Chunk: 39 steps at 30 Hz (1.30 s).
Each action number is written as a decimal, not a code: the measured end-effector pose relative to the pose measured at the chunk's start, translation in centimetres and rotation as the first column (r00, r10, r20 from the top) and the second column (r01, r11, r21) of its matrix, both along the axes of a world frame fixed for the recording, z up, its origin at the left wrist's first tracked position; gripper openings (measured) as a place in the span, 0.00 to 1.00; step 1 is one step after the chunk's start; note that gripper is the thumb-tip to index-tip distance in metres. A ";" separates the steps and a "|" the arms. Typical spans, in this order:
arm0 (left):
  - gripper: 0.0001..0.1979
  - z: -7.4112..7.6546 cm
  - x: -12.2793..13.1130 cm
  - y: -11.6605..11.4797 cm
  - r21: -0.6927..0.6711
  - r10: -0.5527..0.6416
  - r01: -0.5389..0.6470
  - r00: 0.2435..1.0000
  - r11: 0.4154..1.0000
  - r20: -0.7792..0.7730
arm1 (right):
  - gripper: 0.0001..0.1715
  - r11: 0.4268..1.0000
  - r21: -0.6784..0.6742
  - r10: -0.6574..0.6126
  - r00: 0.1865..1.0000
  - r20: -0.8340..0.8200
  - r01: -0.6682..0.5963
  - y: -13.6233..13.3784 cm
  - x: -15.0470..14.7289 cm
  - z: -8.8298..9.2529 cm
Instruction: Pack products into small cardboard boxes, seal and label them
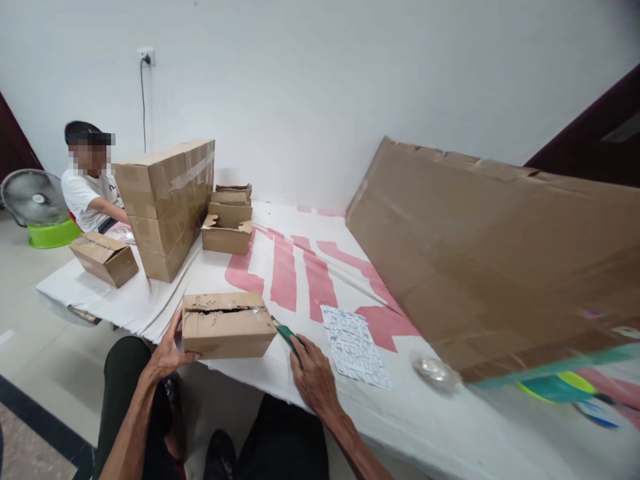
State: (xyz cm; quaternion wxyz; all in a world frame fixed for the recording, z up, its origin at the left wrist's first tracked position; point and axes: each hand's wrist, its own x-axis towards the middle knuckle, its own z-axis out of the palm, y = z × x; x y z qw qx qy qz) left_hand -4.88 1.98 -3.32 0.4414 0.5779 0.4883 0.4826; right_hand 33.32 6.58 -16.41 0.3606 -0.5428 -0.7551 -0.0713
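A small cardboard box [227, 330], its top seam split, is set at the near edge of the white-covered table [150, 300] and is clasped at its left end by the left hand [167, 353]. A green-handled cutter [286, 333] is gripped in the right hand [313, 373], its tip just beside the box's right end. A label sheet [355, 347] lies to the right.
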 end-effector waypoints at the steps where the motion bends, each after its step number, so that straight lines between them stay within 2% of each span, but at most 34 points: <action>1: 0.62 0.1 -0.1 0.2 -0.005 -0.017 0.017 1.000 1.000 0.017 | 0.27 1.000 0.002 0.000 1.000 0.001 0.000 0.0 0.0 0.0; 7: 0.65 0.9 -0.1 1.4 -0.013 -0.084 0.084 0.996 0.996 0.037 | 0.25 1.000 0.028 0.015 0.998 -0.054 -0.014 -0.2 0.1 0.7; 13: 0.68 0.8 0.1 1.7 -0.032 -0.120 0.125 0.984 0.992 0.129 | 0.23 0.997 0.044 0.076 0.967 -0.243 -0.067 0.0 -1.8 3.7; 15: 0.68 0.6 0.0 1.7 -0.025 -0.131 0.135 0.983 0.991 0.131 | 0.22 0.997 0.018 0.073 0.974 -0.214 -0.071 -0.1 -2.1 4.3; 18: 0.66 0.1 -0.6 1.8 0.001 -0.078 0.078 0.991 0.997 0.112 | 0.20 0.998 -0.059 0.009 0.995 -0.100 -0.015 -0.4 -1.4 4.1; 20: 0.60 0.1 -1.1 1.8 0.044 -0.032 0.028 0.994 0.999 0.101 | 0.19 0.993 -0.111 -0.035 0.999 -0.039 0.030 -0.6 -0.3 3.4; 25: 0.24 2.4 -1.4 2.6 0.104 0.005 -0.004 1.000 0.995 -0.011 | 0.18 0.979 -0.192 -0.070 0.997 0.024 0.073 -0.9 1.7 2.3; 27: 0.20 3.4 -1.2 3.0 0.101 0.029 -0.022 0.997 0.995 -0.067 | 0.18 0.977 -0.200 -0.073 0.997 0.027 0.077 -0.8 1.7 2.3; 29: 0.21 4.0 -0.9 3.3 0.103 0.050 -0.040 0.994 0.994 -0.093 | 0.18 0.979 -0.193 -0.071 0.997 -0.004 0.069 -0.9 1.5 2.6; 34: 0.22 4.0 -0.6 3.3 0.099 0.127 -0.119 0.989 0.988 -0.073 | 0.21 0.992 -0.110 -0.093 0.952 -0.292 0.063 -1.1 1.0 5.1; 36: 0.22 4.0 -0.5 3.3 0.101 0.147 -0.139 0.985 0.985 -0.085 | 0.24 0.988 -0.117 -0.138 0.895 -0.425 0.097 -1.2 1.0 6.9; 39: 0.20 4.3 -0.4 3.3 0.111 0.121 -0.109 0.986 0.988 -0.114 | 0.30 0.971 -0.210 -0.214 0.793 -0.570 0.111 -1.4 1.1 10.2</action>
